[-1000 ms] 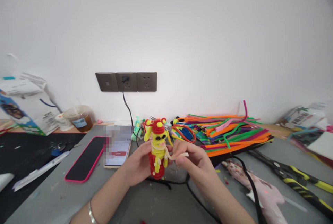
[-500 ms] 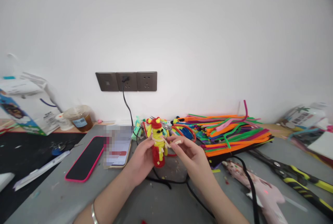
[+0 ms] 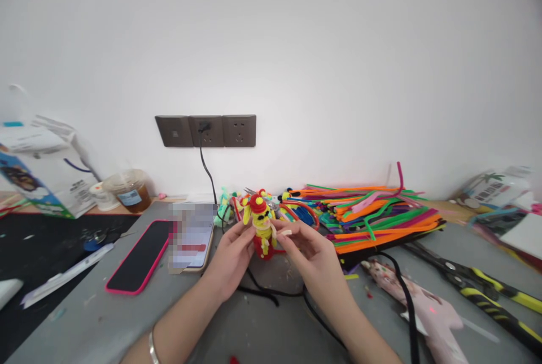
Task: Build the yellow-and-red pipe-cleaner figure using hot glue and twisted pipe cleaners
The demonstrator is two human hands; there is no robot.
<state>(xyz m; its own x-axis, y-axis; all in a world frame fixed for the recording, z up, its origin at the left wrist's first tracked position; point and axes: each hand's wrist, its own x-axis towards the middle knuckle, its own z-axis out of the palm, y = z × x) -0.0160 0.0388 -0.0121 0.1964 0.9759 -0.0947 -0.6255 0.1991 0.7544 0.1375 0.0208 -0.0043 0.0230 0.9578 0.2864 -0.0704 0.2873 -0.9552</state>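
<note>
A small red and yellow pipe-cleaner doll (image 3: 263, 226) with a red hat stands in the air between my hands. My left hand (image 3: 231, 259) is closed on its left side, thumb and fingers gripping the body. At the doll's neck runs a cream pipe-cleaner strip (image 3: 284, 232), and my right hand (image 3: 311, 251) pinches its loose end between thumb and fingers. Parts of the doll's sides are hidden behind my fingertips.
A heap of colourful pipe cleaners (image 3: 385, 220) lies at the back right. Nearer are a pink glue gun (image 3: 432, 310) and black-yellow-handled scissors (image 3: 466, 282). On the left lie a pink-edged phone (image 3: 141, 257) and another phone (image 3: 199, 245). Black cable (image 3: 292, 296) crosses the grey mat.
The doll has tipped, its base rising a little and its hat tilting toward me; it also sits slightly farther right. Both hands keep their hold.
</note>
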